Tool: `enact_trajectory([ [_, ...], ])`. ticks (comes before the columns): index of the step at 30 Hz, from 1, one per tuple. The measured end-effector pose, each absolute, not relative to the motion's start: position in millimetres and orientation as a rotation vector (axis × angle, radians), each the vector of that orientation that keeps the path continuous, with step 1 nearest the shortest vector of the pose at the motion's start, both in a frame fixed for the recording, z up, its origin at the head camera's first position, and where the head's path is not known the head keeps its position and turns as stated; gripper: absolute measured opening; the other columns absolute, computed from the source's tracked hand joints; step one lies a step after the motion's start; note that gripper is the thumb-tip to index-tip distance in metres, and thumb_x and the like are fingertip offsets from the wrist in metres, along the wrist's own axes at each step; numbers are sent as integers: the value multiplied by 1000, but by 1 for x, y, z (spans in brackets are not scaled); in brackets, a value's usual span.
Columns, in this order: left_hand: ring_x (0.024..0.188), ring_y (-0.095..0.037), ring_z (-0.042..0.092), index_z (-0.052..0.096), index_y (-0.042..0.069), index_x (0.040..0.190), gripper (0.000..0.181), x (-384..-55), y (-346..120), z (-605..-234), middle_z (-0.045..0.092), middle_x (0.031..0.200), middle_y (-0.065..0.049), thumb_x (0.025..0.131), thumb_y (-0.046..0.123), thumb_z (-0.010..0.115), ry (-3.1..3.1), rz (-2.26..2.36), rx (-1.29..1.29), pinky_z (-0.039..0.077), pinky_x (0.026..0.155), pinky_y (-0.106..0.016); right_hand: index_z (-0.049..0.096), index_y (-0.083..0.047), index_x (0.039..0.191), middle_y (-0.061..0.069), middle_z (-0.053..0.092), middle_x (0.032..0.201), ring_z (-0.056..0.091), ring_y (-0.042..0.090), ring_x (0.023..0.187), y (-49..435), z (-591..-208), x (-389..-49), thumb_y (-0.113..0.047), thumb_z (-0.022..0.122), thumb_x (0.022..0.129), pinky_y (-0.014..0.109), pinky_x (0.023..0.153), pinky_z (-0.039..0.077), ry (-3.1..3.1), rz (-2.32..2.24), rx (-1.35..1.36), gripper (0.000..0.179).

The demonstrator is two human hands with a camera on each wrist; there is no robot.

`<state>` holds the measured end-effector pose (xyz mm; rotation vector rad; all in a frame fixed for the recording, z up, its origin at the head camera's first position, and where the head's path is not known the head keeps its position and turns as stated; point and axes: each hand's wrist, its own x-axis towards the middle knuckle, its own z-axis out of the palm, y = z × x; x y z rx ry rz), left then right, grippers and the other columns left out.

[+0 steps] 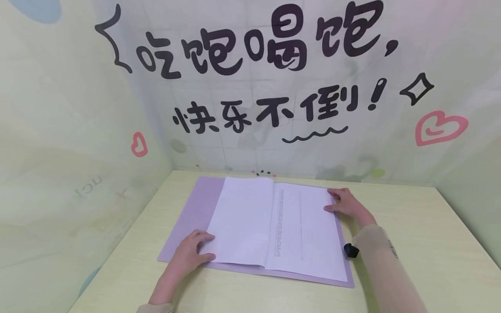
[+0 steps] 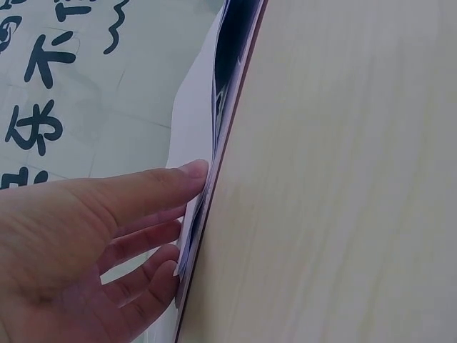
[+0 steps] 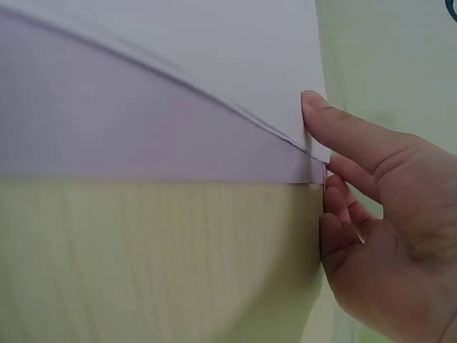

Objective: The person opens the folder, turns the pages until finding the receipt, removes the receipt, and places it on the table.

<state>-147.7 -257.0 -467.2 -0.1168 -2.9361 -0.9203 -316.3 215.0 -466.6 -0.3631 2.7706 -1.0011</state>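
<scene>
An opened purple folder (image 1: 192, 208) lies on the table with white paper sheets spread inside it. The left page (image 1: 238, 221) looks blank, while the right page (image 1: 313, 234) carries columns of small print. My left hand (image 1: 192, 250) rests at the left page's lower left edge, thumb on the paper and fingers loosely bent, as the left wrist view also shows. At the right page's upper right corner, my right hand (image 1: 348, 205) pinches the paper edge. Its thumb (image 3: 314, 103) lies on top in the right wrist view; the other fingertips are partly hidden behind the corner.
The pale wooden table (image 1: 422, 234) extends around the folder. Behind it hangs a white backdrop (image 1: 250, 152) with large black writing and pink hearts, and its sides close in the table left and right. A small black object (image 1: 351, 250) sits at the right wrist.
</scene>
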Motion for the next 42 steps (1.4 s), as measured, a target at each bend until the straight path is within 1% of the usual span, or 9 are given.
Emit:
enact_trajectory([
  [6,105,-22,60,70,12,114,46,-147,-259,-467,64,120,-6,71,16,86,-2935,-920,-117,50,99,-48,38,8,146,35,36,136,39,46,124,212,-464,-315,-27,76,86,63,112,30,2781,-1003,-373,78],
  [13,109,-26,60,70,11,114,46,-146,-261,-464,64,121,-8,71,17,86,-2934,-915,-130,48,101,-50,39,5,146,33,38,137,40,46,127,209,-466,-316,-27,74,88,62,113,31,2793,-990,-351,75],
  [21,109,-26,60,70,11,115,46,-145,-261,-461,64,121,-8,72,17,85,-2941,-913,-125,48,100,-51,40,8,144,35,41,133,43,46,123,205,-466,-315,-21,74,88,61,109,35,2834,-1008,-396,71],
  [27,107,-25,60,70,11,115,46,-145,-262,-461,64,120,-8,72,17,85,-2933,-914,-133,49,99,-50,38,6,146,33,45,129,45,43,118,202,-468,-315,-19,74,88,61,105,38,2859,-1002,-383,72],
  [35,108,-25,60,70,11,115,46,-146,-258,-465,64,120,-7,72,17,85,-2937,-938,-126,48,100,-50,32,9,147,30,57,120,53,36,105,203,-469,-316,-13,73,88,54,99,45,2853,-1010,-377,76],
  [38,110,-26,60,70,11,114,46,-146,-257,-465,65,120,-7,71,17,86,-2936,-941,-124,48,101,-50,33,8,147,27,57,119,53,34,104,204,-470,-315,-15,74,87,52,98,47,2849,-1032,-323,77],
  [42,112,-29,60,70,11,114,47,-145,-256,-466,65,120,-8,71,17,86,-2935,-943,-123,47,102,-52,36,4,148,23,57,116,53,32,103,207,-472,-313,-18,75,87,46,94,49,2847,-1079,-267,76],
])
